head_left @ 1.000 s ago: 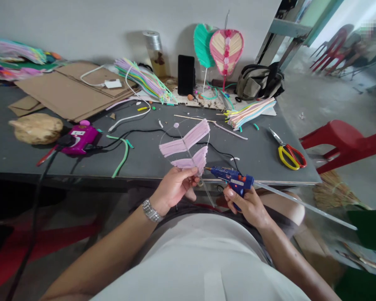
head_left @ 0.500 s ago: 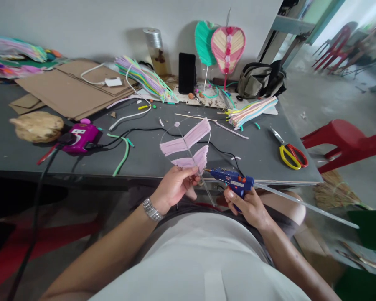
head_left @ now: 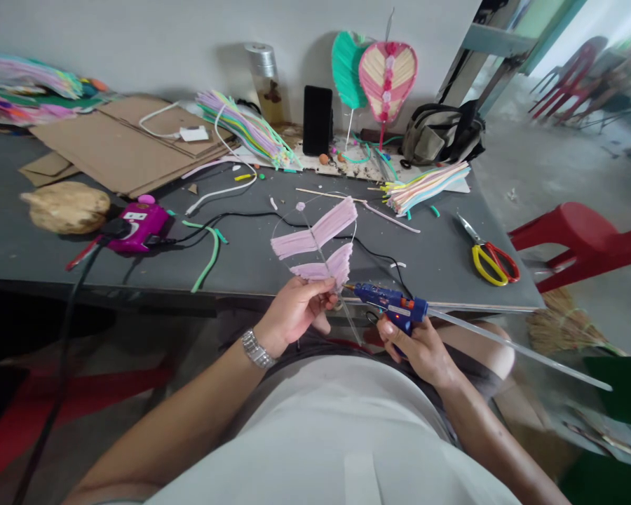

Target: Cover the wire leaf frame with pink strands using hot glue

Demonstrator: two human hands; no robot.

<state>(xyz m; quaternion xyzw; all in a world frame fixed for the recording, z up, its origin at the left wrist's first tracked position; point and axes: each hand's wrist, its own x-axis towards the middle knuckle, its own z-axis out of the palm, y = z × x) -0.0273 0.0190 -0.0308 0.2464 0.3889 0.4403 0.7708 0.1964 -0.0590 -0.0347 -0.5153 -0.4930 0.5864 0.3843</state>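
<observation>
My left hand point(head_left: 299, 306) pinches the lower part of a hand fan point(head_left: 320, 228), a thin wire frame with a central stem and two bands of pale purple pipe cleaners. The stem's lower end sticks out below my fingers. In my right hand point(head_left: 413, 344) is a blue glue gun point(head_left: 389, 300), gripped by its handle. Its nozzle points left, at the lower edge of the purple band close to my left fingertips; whether it touches cannot be made out. A long clear glue stick point(head_left: 526, 351) juts from the gun's back.
Scissors point(head_left: 486, 259) lie at the table's right. Pipe cleaner bundles point(head_left: 425, 187), a phone point(head_left: 317, 120), a bag point(head_left: 442, 133) and two finished fans point(head_left: 388, 81) stand behind. Cardboard point(head_left: 131, 151) and a purple power socket point(head_left: 139, 226) are left. A black cord point(head_left: 242, 214) crosses the table.
The view has shifted slightly, so the table's things appear a little to the right. Both hands keep their hold, and the glue gun's nozzle stays by the fan's lower edge.
</observation>
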